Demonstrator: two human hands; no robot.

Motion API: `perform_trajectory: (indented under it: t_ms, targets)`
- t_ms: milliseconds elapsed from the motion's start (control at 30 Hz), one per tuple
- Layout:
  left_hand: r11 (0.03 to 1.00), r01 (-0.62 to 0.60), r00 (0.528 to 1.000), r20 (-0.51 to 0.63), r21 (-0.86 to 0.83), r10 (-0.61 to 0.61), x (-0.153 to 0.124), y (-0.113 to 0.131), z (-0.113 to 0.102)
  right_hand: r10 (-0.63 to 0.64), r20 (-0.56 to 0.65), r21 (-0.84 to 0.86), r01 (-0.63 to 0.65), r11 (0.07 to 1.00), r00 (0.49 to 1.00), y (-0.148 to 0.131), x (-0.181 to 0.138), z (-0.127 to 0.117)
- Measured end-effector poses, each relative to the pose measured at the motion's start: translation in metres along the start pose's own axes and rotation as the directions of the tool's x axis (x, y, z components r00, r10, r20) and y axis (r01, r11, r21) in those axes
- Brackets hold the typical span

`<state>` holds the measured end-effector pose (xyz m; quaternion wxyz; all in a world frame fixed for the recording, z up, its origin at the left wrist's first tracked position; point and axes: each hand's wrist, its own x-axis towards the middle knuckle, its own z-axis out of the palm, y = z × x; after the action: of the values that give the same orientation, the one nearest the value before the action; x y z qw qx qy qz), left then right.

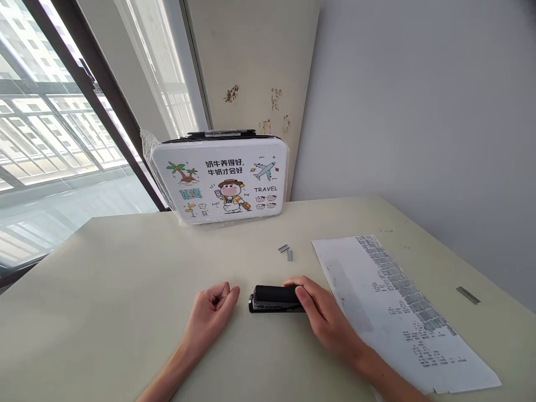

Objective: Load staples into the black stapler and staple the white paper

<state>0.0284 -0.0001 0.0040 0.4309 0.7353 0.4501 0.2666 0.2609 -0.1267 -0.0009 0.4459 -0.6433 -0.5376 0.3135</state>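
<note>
A black stapler lies on the table, its front end pointing left. My right hand is closed around its rear end, thumb on top. The stapler's back part is hidden under my fingers. Just left of the stapler and apart from it, my left hand rests on the table in a loose fist, with nothing seen in it. Beyond the stapler lie two short grey staple strips, close together.
A printed sheet of paper lies right of the stapler, partly beneath my right forearm. Farther right is a longer grey strip. A white cartoon-printed case in clear plastic stands at the table's back edge. A wall borders the right side.
</note>
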Motion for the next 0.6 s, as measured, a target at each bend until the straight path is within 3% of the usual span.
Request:
perform_trajectory:
  t_ms: [167,600]
  targets:
    - [1.000,0.008,1.000,-0.006,-0.009,-0.008,-0.0013,0.0014,0.0002,0.062,-0.111,0.037,-0.058,0.998,0.992,0.0070,-0.0014,0.0058]
    - [0.999,0.001,0.997,-0.071,-0.042,-0.004,-0.0030,0.0055,0.0003,0.008,-0.143,-0.081,-0.020,0.997,0.990,0.0108,-0.0040,0.0103]
